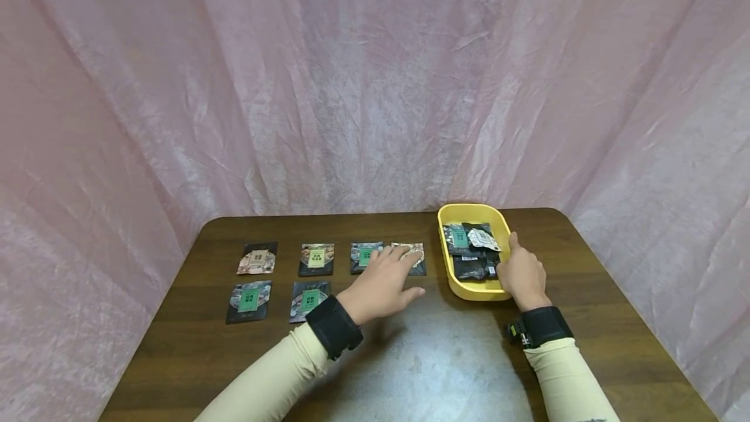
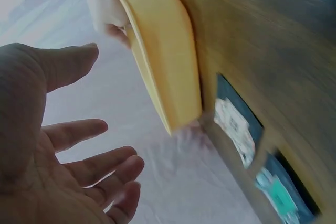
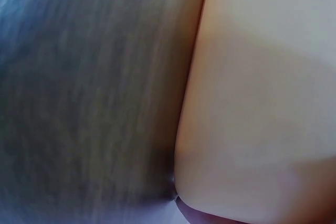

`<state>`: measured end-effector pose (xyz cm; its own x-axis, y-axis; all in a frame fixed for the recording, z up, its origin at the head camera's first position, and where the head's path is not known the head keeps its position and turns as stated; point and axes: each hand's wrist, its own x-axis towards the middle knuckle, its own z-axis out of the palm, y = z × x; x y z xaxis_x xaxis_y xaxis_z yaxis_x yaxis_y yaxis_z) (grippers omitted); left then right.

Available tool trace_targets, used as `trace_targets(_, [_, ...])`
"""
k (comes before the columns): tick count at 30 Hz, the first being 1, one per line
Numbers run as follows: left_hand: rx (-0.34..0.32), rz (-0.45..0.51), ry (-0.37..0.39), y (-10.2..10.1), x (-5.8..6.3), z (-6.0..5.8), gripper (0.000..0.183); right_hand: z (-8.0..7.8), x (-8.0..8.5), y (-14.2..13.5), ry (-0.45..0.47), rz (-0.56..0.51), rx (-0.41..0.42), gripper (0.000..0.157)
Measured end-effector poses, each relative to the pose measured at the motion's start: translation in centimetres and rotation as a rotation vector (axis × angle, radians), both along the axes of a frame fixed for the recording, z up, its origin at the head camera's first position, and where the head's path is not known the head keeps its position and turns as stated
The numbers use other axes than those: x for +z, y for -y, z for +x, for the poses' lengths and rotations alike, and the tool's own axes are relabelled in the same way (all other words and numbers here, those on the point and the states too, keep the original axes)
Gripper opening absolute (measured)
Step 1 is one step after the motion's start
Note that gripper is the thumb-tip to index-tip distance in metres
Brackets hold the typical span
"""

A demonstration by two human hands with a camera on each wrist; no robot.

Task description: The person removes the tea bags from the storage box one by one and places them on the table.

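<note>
My left hand (image 1: 383, 285) hovers with fingers spread above the back row, partly covering a green-labelled packet (image 1: 364, 254) and a white-patterned packet (image 1: 417, 267). Nothing is in its grasp; in the left wrist view its palm and loosely bent fingers (image 2: 86, 169) show bare. At the right, my right hand (image 1: 523, 275) grips the side rim of a yellow plastic basket (image 1: 469, 293). Inside the basket lie several small dark packets (image 1: 469, 269), one with a white label on top. The right wrist view is blurred and shows no fingers clearly.
More flat packets lie left of my left hand: a pale-brown one (image 1: 257, 258), a yellow-labelled one (image 1: 316, 259) and two green-labelled ones (image 1: 249, 301) nearer me. The brown wooden table (image 1: 193, 357) ends at a pink curtain (image 1: 363, 83) behind.
</note>
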<state>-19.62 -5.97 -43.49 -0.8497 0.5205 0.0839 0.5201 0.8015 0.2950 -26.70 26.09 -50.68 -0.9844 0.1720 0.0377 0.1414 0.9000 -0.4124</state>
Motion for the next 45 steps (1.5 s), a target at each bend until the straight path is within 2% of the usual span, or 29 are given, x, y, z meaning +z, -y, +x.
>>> trace_targets(9, [-0.057, -0.039, -0.031, -5.0, -0.2, -1.7, 0.069, 0.2, -0.2, -0.6, 0.003, 0.005, -0.015, 0.083])
trace_targets(18, [-0.105, -0.053, 0.002, -9.2, -0.1, -3.7, 0.064, 0.4, 0.2, -1.0, -0.003, -0.005, -0.019, 0.084])
trace_targets(22, [-0.098, -0.099, -0.033, -10.4, -0.9, -5.0, 0.061, 0.3, 0.1, -0.7, -0.014, -0.011, -0.014, 0.084])
trace_targets(28, [-0.078, -0.164, -0.087, -11.4, -2.8, -7.1, 0.057, 0.0, 0.0, -0.2, -0.034, -0.001, 0.005, 0.083])
trace_targets(37, [-0.1, -0.182, -0.097, -14.0, -4.4, -9.9, 0.052, -0.1, 0.1, -0.4, -0.054, 0.017, 0.005, 0.082])
trace_targets(42, [-0.061, -0.224, -0.082, -15.5, -5.8, -11.7, 0.055, 0.1, 0.1, -0.3, -0.043, 0.014, -0.002, 0.082])
trace_targets(45, [-0.03, -0.249, -0.063, -16.0, -6.4, -12.3, 0.058, 0.2, 0.1, 0.0, -0.033, 0.005, -0.006, 0.083])
